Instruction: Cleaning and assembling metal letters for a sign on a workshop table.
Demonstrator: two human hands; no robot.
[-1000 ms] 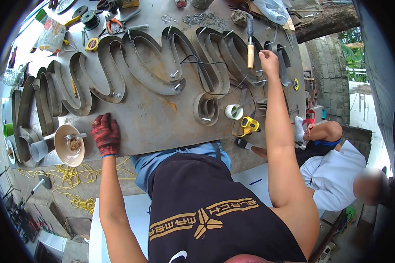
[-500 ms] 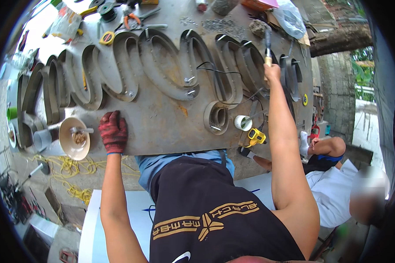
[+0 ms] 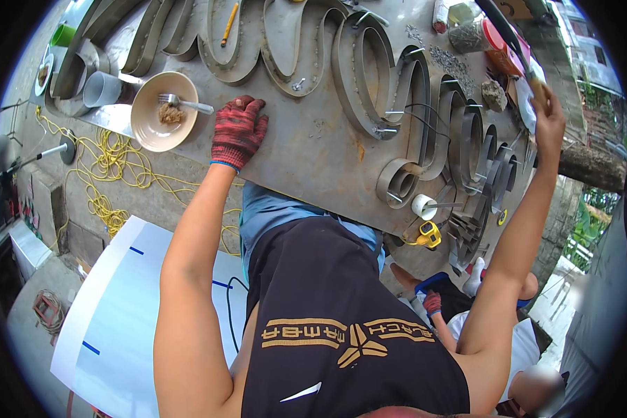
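Observation:
My left hand (image 3: 238, 131) wears a red knit glove and lies flat, fingers spread, on the bare metal sheet (image 3: 313, 150) near its front edge. My right hand (image 3: 549, 111) is bare and reaches far across the sheet, closed around the wooden handle of a hammer (image 3: 519, 52) raised above the bent metal strip letters (image 3: 425, 118). The strips stand on edge in curving shapes across the sheet.
A beige bowl (image 3: 152, 125) with a fork and brown food sits left of my gloved hand. A roll of white tape (image 3: 423, 206) and a yellow tape measure (image 3: 430, 235) lie at the sheet's edge. Yellow rope (image 3: 111, 174) coils on the ground. Another person (image 3: 494, 334) crouches at lower right.
The view has swung so the sheet tilts and shifts left. My right hand with the hammer has lifted up and away to the right. My gloved left hand stays pressed on the sheet.

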